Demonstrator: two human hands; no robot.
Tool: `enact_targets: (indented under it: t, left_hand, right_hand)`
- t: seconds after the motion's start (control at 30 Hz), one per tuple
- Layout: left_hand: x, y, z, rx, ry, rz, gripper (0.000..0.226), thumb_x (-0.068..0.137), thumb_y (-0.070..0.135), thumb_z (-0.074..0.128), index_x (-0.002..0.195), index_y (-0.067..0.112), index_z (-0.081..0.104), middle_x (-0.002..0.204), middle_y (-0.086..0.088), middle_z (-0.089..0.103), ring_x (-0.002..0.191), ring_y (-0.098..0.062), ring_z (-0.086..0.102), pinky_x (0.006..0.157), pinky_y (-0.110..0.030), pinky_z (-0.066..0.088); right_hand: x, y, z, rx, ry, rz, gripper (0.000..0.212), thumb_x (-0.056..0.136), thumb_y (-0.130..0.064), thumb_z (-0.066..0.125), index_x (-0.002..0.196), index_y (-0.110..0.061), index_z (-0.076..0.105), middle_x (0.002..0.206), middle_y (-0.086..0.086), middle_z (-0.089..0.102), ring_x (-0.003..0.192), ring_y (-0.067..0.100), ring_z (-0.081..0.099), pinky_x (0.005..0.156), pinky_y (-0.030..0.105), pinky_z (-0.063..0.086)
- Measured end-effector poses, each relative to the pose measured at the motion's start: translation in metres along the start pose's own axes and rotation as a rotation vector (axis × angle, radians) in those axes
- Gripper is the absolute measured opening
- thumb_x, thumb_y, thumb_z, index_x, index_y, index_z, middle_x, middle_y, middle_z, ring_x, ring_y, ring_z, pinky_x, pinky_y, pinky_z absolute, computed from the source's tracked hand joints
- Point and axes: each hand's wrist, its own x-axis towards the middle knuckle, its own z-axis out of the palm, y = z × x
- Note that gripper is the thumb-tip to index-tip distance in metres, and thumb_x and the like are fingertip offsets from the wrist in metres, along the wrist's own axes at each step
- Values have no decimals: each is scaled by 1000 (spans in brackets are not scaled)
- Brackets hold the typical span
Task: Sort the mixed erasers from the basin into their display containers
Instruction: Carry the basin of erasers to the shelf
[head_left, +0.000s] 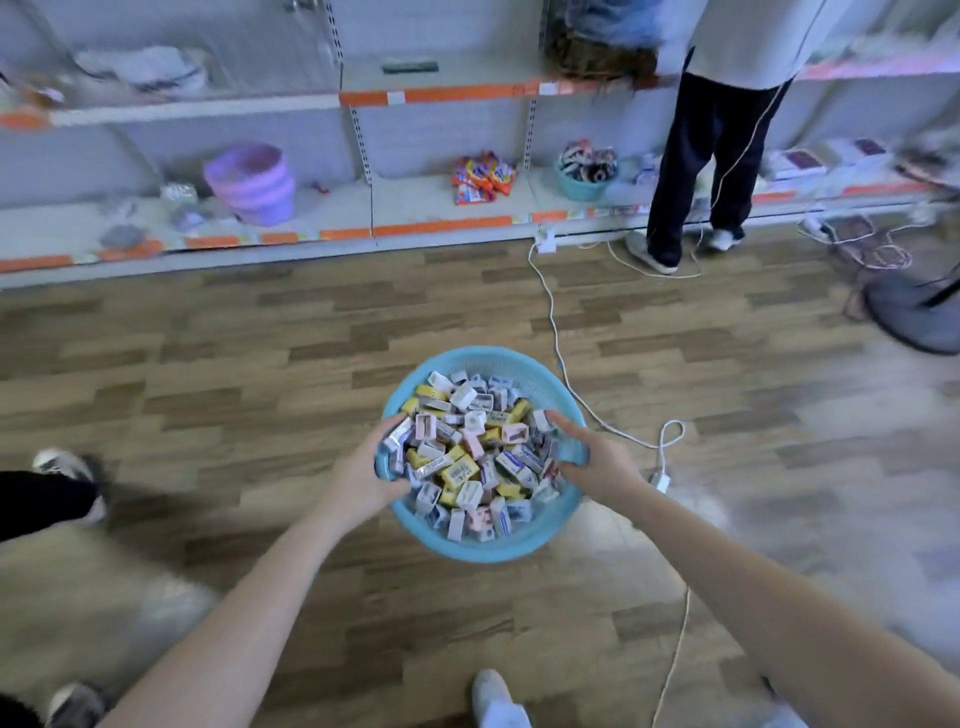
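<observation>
Step in hand, as judged: transport, with sorting not begun. The left hand (363, 467) and right hand (592, 462) each have their grip closed over opposite sides of the blue basin (467, 553), which is held at centre frame above the wood-patterned floor (260, 364). No display containers can be identified on the blurred shelves (441, 228) across the top of the frame, so the next move calls for finding them and setting the basin down level. The erasers (467, 447) fill it in a loose heap: small wrapped blocks in white, yellow, pink and blue, thoroughly mixed.
</observation>
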Motion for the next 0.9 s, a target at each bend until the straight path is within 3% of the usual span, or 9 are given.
enact_targets:
  t: [0.07, 0.33, 0.5, 0.73, 0.9]
  left_hand:
    - [2, 9, -22, 42, 10, 6, 80, 75, 9, 74, 140, 34, 35, 112, 9, 59, 91, -7, 58, 65, -10, 40]
    - [48, 24, -59, 62, 7, -18, 81, 74, 12, 71, 140, 42, 33, 110, 8, 64, 86, -2, 61, 64, -5, 41]
    - [101, 42, -66, 75, 3, -22, 82, 72, 14, 72, 140, 41, 34, 108, 10, 63, 85, 1, 60, 62, -1, 40]
    - [206, 82, -97, 40, 39, -44, 83, 71, 13, 73, 139, 42, 35, 111, 12, 64, 86, 3, 63, 66, -6, 46]
    - [288, 135, -146, -38, 133, -28, 76, 72, 11, 68, 131, 48, 38, 115, 15, 60, 91, 3, 61, 68, -10, 48]
  right_hand:
    - [4, -20, -3, 27, 9, -24, 70, 84, -7, 62, 137, -46, 38, 111, -4, 58, 71, 8, 55, 51, 6, 38]
    - [50, -45, -14, 61, 16, -19, 70, 84, -8, 61, 138, -46, 38, 105, 0, 61, 63, 7, 53, 49, 9, 42]
    - [104, -50, -41, 65, -10, -22, 70, 84, -6, 62, 136, -46, 40, 99, -1, 63, 59, 11, 50, 53, 19, 48]
    - [220, -90, -96, 36, -57, -56, 72, 82, -4, 60, 137, -45, 39, 106, 0, 62, 72, 16, 58, 49, 10, 45]
    - [315, -147, -153, 38, -81, -140, 68, 77, 0, 60, 129, -44, 49, 108, 3, 63, 69, 19, 64, 56, 25, 53]
